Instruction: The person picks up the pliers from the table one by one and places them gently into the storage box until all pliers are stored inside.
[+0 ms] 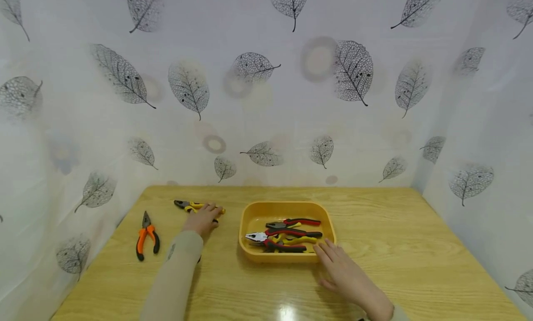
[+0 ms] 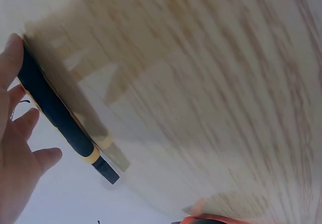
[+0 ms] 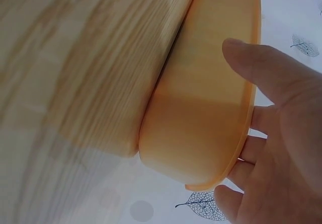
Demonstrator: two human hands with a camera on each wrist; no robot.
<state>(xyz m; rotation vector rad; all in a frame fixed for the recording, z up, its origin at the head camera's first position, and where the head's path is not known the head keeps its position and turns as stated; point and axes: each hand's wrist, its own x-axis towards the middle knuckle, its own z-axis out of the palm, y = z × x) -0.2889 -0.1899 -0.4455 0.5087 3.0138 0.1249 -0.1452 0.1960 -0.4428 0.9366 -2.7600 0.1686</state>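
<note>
My left hand lies over a pair of yellow-and-black pliers at the back left of the table. Its fingers touch the handles in the left wrist view, where the thumb stands apart from the dark handle. At the front right corner of a yellow plastic basket, my right hand rests its fairly straight fingers on the rim. In the right wrist view the thumb reaches over the basket's outer wall, and the other fingertips are partly hidden behind the rim.
Several pliers with red-and-black or yellow handles lie in the basket. Orange-and-black long-nose pliers lie to the left of my left forearm. A leaf-patterned curtain borders the wooden table.
</note>
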